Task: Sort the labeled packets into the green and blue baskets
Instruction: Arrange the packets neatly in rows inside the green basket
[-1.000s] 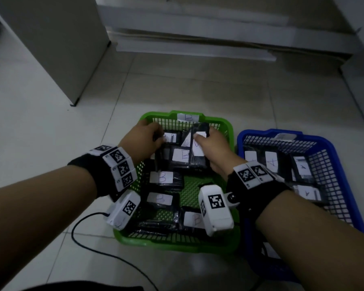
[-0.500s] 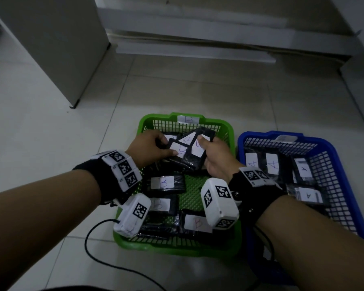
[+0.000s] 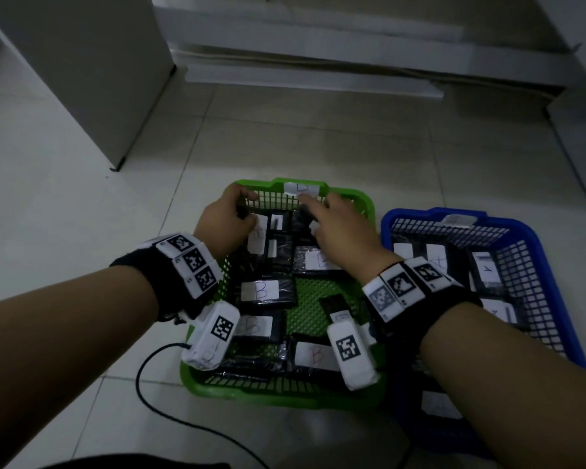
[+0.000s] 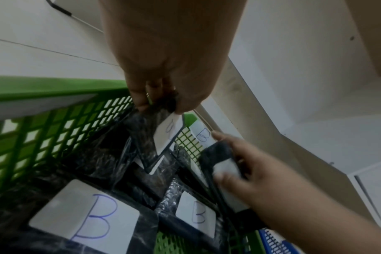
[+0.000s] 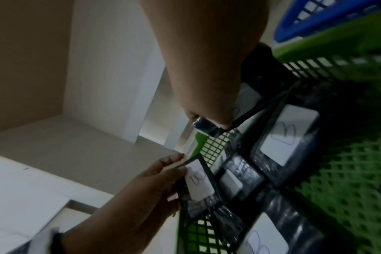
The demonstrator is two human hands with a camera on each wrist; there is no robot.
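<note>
The green basket point(image 3: 364, 201), tagged B on its far rim, holds several black packets with white B labels point(image 3: 261, 290). Right beside it is the blue basket point(image 3: 420, 214), where packets labelled A point(image 3: 487, 271) lie. My left hand point(image 3: 230, 218) is at the green basket's far left corner and pinches a black B packet point(image 4: 166, 132) by its top edge. Over the far middle of the same basket, my right hand point(image 3: 335, 225) grips another black packet point(image 5: 207, 128), fingers curled round it. That packet's label is mostly hidden.
A black cable point(image 3: 142, 377) loops on the tiled floor in front of the green basket. A white cabinet point(image 3: 82, 62) stands at the left, and a low white ledge point(image 3: 318, 79) runs along the back. Another white unit stands at the right.
Both hands held a bunch of packets together over the basket's middle. They have since moved to the far wall and parted, each with one packet.
</note>
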